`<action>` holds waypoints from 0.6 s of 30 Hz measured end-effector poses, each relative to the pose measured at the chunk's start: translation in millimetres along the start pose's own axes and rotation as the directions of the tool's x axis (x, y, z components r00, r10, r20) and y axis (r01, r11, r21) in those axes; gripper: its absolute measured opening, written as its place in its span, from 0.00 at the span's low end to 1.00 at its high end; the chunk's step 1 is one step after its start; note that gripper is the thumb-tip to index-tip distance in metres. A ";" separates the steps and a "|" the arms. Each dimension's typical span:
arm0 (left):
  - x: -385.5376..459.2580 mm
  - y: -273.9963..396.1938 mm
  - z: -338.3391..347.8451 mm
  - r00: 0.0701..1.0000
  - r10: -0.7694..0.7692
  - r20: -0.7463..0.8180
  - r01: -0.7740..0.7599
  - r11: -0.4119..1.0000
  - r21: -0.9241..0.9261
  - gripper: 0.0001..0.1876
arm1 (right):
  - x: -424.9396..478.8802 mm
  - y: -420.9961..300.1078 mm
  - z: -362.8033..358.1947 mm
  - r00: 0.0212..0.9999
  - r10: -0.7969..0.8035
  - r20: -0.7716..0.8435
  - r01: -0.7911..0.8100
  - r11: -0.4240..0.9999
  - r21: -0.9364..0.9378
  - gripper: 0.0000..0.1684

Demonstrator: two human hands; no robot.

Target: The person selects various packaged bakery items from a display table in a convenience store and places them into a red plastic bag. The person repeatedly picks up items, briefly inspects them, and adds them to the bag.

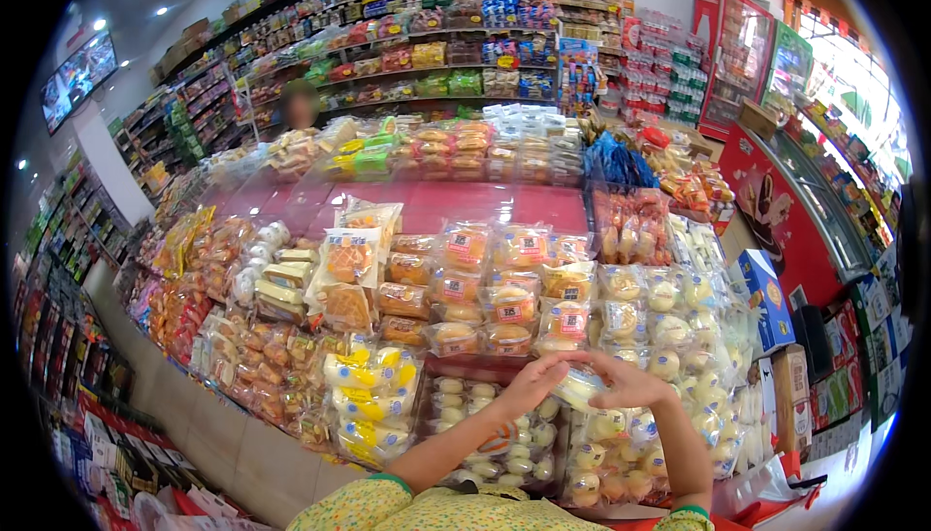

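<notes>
My right hand (627, 381) curls around a clear-wrapped pale bun (578, 388), fingers over its far side and thumb at its near edge. My left hand (533, 384) meets it from the left, fingertips close to the right hand's. Whether the left fingers grip the wrapper is hidden. Below the hands lie packs of small pale round buns (520, 451) in a dark red bin. Larger wrapped round buns (585, 458) lie just right of it. Directly beyond the hands stand stacked wrapped buns with pink labels (567, 318).
Yellow-and-white bread packs (371, 404) lie left of my arms. Wrapped waffles (353, 258) stand farther back. Behind a clear divider runs a red display panel (436, 200). A blue carton (767, 302) stands at the right edge. A person's head (299, 105) shows across the display.
</notes>
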State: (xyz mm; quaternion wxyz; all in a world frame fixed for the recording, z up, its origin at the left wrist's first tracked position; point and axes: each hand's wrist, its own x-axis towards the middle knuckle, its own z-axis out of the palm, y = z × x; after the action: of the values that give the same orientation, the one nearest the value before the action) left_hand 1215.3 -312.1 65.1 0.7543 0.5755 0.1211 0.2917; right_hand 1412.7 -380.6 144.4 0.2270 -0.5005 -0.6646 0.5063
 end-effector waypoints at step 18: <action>-23.6 13.2 -38.5 0.886 -0.215 -0.411 0.135 0.967 -0.214 0.24 | -72.8 181.5 -123.5 0.779 0.183 -0.599 -0.538 0.685 -0.491 0.56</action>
State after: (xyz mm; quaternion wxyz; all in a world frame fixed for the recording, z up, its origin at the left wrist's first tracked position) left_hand 1172.5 -292.9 62.0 0.7810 0.4131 0.3094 0.3517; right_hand 1620.3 -393.2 43.4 0.0997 -0.7861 -0.5948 0.1355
